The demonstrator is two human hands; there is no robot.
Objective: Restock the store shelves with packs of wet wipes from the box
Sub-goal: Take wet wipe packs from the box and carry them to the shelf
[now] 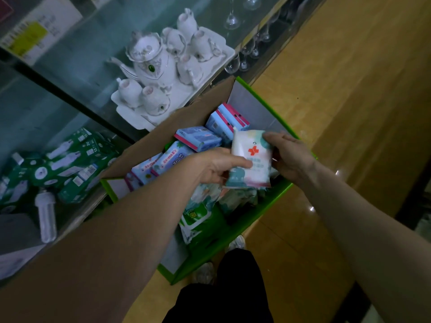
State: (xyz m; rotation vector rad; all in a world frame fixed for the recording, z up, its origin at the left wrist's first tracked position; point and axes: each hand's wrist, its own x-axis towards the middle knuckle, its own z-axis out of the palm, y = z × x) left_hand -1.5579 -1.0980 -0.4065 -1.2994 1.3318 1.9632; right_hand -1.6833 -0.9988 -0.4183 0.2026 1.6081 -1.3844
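Note:
An open cardboard box (254,108) with green edges stands on the floor, filled with several wet wipe packs. Blue and pink packs (198,137) lie at its far side, and a green pack (198,220) lies at the near side. Above the box, both hands hold a white pack with a red cross mark (253,155). My left hand (217,165) grips its left edge, thumb on the front. My right hand (291,155) holds its right edge with fingers curled over the top corner.
A glass shelf unit (77,66) stands left of the box. On it sit a white porcelain tea set on a tray (163,66) and wine glasses (245,57). The lower shelf holds green bulb boxes (70,164) and a loose bulb (46,215). Tan floor (349,89) lies to the right.

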